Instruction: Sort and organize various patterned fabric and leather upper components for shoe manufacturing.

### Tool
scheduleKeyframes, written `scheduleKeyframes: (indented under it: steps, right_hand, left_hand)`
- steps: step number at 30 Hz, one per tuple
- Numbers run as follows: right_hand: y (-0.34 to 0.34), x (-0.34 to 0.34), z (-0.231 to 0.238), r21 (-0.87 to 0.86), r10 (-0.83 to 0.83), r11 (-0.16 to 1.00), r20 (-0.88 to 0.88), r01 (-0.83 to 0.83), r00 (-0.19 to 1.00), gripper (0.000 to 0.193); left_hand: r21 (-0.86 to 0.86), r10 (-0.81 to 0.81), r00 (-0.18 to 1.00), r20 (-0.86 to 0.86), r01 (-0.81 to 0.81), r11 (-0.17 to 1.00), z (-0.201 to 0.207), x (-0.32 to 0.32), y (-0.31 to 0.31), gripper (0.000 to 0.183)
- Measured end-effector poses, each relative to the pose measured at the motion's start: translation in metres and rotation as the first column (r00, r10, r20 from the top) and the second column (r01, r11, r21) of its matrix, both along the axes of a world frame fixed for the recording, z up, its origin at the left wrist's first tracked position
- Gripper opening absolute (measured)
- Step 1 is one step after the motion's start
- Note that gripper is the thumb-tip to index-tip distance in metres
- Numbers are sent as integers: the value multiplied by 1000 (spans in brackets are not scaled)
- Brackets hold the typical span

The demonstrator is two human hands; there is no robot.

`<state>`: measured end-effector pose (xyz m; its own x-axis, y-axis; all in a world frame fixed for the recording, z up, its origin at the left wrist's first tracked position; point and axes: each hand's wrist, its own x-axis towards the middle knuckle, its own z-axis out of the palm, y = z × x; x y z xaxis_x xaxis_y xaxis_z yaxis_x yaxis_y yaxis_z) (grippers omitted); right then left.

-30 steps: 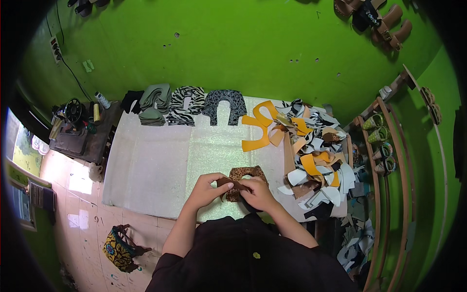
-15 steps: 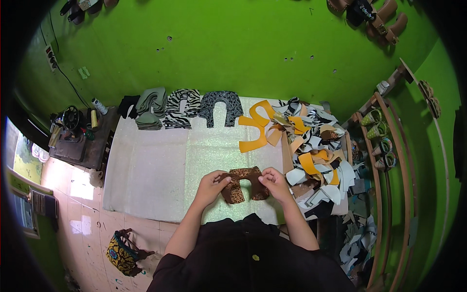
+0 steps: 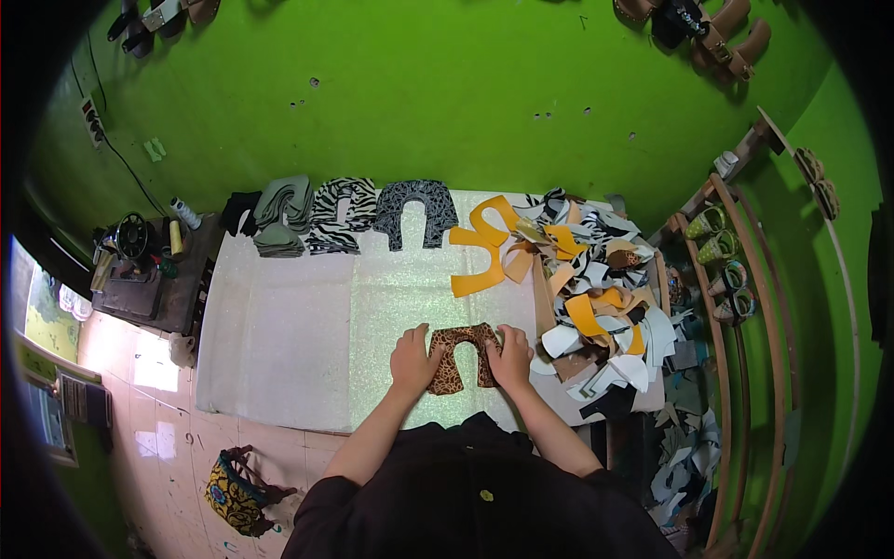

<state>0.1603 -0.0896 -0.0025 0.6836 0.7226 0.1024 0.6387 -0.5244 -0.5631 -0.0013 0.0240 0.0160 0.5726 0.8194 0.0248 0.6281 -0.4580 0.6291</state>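
A U-shaped piece of brown leopard-print material (image 3: pixel 449 372) lies on the pale table in front of me, its opening toward my body. At its left edge, my left hand (image 3: pixel 413 361) rests with fingers apart and its thumb touching the print. My right hand (image 3: pixel 511 358) is at the other edge, fingers spread and thumb on the piece. Neither hand is wrapped round it. Farther off are two yellow-orange cut pieces (image 3: pixel 478 273), one curved and one U-shaped.
Along the table's (image 3: pixel 279 335) back stand stacks of green pieces (image 3: pixel 282 202), zebra-print pieces (image 3: pixel 326 238) and dark patterned pieces (image 3: pixel 389 207). A heap of scraps (image 3: pixel 587 312) fills the right side. A sewing machine (image 3: pixel 132 238) is at left, a wooden rack (image 3: pixel 751 373) at right, a patterned bag (image 3: pixel 230 494) on the floor.
The leopard-print piece, pinched at both sides with its brown parts showing, now lies flatter with the print facing up. Both hands have loosened and spread their fingers beside it.
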Motion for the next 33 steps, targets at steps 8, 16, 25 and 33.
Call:
scheduleKeyframes:
  steps: [8,16,25,33]
  right_hand:
    - [-2,-23,14,-151,10,989,63,-1,998,66]
    - [-16,-26,-7,-150,0,989,66,10,998,64]
    - [-12,-23,-2,-132,5,991,100,8,995,57]
    - [-16,-28,-3,-114,12,994,91,-2,996,53]
  left_hand:
    - [-14,32,997,74,-31,999,-8,17,-35,94]
    - [0,-61,998,-10,61,998,-28,13,-40,90]
    - [192,-218,976,-11,216,957,-16,44,-7,69]
    - [-103,-445,891,-85,436,894,-30,50,14,42]
